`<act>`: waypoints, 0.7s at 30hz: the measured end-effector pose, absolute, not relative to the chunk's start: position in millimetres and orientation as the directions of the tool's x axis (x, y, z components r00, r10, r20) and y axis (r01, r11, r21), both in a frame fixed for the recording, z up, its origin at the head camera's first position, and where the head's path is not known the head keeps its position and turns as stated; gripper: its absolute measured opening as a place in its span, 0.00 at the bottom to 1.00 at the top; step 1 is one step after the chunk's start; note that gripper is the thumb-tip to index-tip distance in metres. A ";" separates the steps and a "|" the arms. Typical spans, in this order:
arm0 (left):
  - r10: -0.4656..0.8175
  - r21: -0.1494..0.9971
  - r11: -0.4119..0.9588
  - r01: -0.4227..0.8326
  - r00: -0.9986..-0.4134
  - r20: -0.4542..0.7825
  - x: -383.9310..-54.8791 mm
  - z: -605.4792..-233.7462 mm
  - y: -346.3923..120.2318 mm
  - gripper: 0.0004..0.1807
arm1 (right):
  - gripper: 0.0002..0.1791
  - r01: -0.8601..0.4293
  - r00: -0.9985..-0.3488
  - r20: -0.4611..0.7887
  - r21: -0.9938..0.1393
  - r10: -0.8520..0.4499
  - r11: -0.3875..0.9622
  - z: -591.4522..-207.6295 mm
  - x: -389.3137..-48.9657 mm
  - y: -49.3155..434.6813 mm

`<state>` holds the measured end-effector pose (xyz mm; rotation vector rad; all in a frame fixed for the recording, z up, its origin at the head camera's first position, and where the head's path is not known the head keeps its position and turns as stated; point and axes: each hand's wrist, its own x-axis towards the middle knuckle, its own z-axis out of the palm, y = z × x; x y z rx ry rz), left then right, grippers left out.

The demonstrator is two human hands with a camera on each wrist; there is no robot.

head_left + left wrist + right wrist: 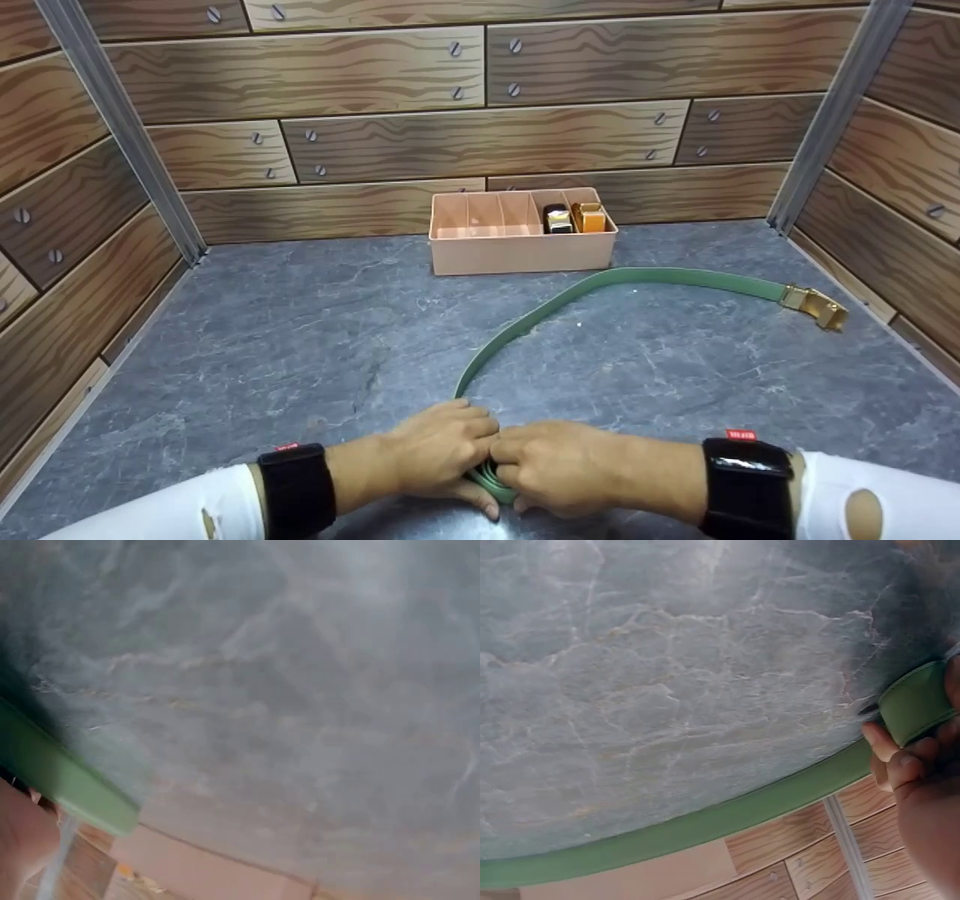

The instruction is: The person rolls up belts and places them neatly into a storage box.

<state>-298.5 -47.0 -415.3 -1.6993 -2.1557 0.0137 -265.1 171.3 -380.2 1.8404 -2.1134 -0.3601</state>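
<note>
A green belt [697,277] lies curving over the grey marbled table, with a gold-coloured buckle [817,306] at its far right end. Its near end is wound into a coil [501,494] on edge at the front. My left hand [439,450] grips the coil from the left, thumb along its near side. From the right, my right hand [559,465] pinches the same coil with bent fingers. Part of the coil is hidden behind both hands. Stitching shows along the rolled strap [919,701] in the right wrist view; the left wrist view is blurred.
A pink divided box [521,255] stands at the back by the wood-patterned wall. In its right compartments are a dark item with a shiny buckle [557,219] and an orange-and-gold one [592,220]. Side walls [892,187] enclose the table.
</note>
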 end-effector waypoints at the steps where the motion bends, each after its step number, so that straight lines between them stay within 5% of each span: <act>1: 0.940 -0.299 0.265 0.917 -0.177 0.291 -297.3 -414.3 -46.9 0.29 | 0.15 -0.903 -0.129 0.064 0.405 -0.990 0.144 -379.2 -264.0 171.5; 5: 0.958 -0.323 0.236 0.916 -0.164 0.235 -297.3 -407.8 -46.0 0.30 | 0.12 -0.911 -0.107 0.052 0.395 -0.993 0.119 -376.0 -265.1 170.0; 10: 0.966 -0.075 0.215 0.974 -0.201 0.163 -306.8 -404.5 -46.6 0.28 | 0.08 -0.943 -0.051 0.029 0.328 -0.998 0.058 -374.9 -272.8 168.4; 14: 0.948 0.059 0.198 0.978 -0.207 0.242 -312.0 -410.8 -48.3 0.27 | 0.09 -0.934 -0.060 0.008 0.353 -0.998 0.059 -374.5 -272.1 168.1; 21: 0.914 -0.001 0.196 0.981 -0.182 0.363 -310.3 -413.5 -45.6 0.29 | 0.14 -0.931 -0.113 0.040 0.346 -0.993 0.119 -376.7 -268.2 166.0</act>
